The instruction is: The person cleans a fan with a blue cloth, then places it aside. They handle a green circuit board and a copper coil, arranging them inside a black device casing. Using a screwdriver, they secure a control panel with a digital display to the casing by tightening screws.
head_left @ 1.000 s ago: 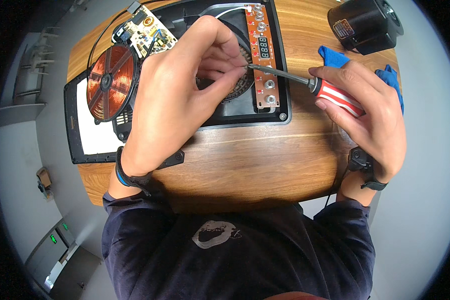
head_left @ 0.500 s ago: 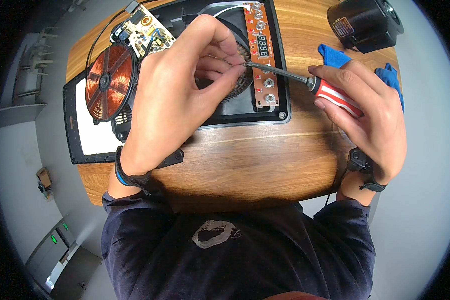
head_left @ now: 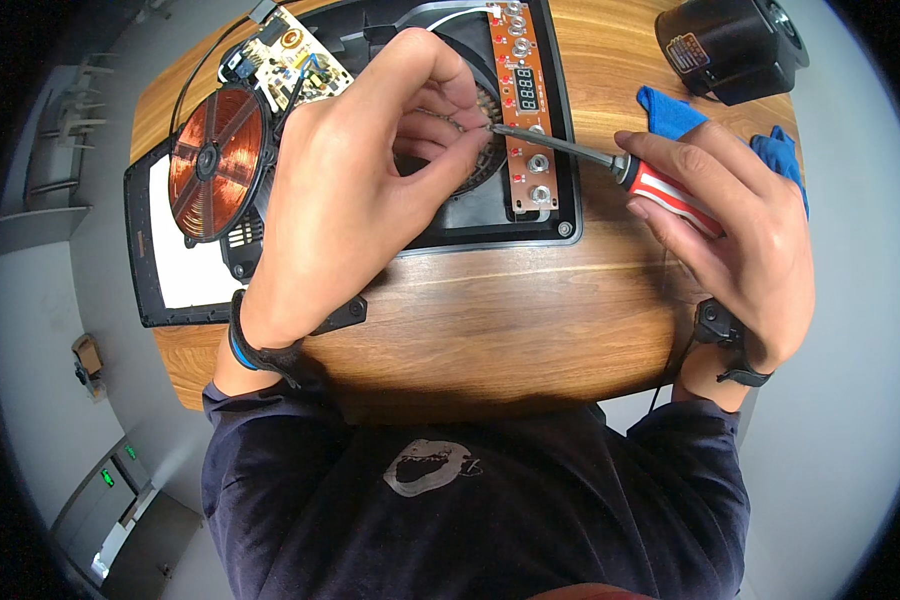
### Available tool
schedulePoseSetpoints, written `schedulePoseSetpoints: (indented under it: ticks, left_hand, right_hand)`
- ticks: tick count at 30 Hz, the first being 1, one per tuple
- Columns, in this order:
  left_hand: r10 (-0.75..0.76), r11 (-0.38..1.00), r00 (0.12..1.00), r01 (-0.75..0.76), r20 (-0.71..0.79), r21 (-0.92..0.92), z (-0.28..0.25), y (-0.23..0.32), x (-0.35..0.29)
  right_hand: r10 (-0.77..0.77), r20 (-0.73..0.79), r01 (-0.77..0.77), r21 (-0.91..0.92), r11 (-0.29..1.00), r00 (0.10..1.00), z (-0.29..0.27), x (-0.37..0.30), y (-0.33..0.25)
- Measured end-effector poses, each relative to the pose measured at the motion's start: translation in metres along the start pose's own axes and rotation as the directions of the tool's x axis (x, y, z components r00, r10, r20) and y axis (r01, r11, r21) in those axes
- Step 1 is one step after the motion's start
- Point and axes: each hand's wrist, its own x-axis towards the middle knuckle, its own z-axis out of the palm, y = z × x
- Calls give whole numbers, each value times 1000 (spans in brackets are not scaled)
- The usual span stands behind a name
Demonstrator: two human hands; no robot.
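Observation:
A screwdriver with a red, white and black handle lies in the grip of my right hand, its metal shaft pointing left. My left hand is closed in a pinch right at the screwdriver's tip; whatever sits between thumb and forefinger is too small to make out. Both hands are raised over an open black appliance housing. Its round grille is partly hidden behind my left fingers. Below the screwdriver shaft, an orange-brown control board with a digit display and several buttons runs along the housing's right side.
Left of my left hand stand a copper coil and a cream circuit board with wires. A white panel with a black frame lies beneath the coil. Blue cloth and a black cylindrical device occupy the wooden table's far right.
Almost nothing differs. Both hands and the screwdriver keep their places, with the tip still at my left fingertips; the coil and circuit board appear shifted very slightly.

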Motion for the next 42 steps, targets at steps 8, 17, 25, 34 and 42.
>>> schedulePoseSetpoints:
  ticks: [8, 17, 25, 34, 42]
  left_hand:
    - [109, 983, 993, -116, 54, 141, 0, -2, -3]
    - [145, 973, 985, -160, 95, 169, 2, -3, -2]
    - [154, 972, 983, -169, 99, 164, 1, -6, -1]
    - [59, 976, 989, -86, 137, 200, -2, -3, 0]
    - [327, 905, 883, -395, 337, 156, 9, -11, -10]
  right_hand:
    - [-11, 4, 11, 30, 999, 1000, 2, 0, 2]
    - [-29, 50, 30, -25, 999, 998, 3, -2, 7]
    - [-18, 47, 19, -31, 999, 999, 5, -3, 9]
    - [9, 29, -10, 15, 1000, 1000, 0, -4, 10]
    - [198, 51, -202, 86, 976, 979, -21, -27, 19]
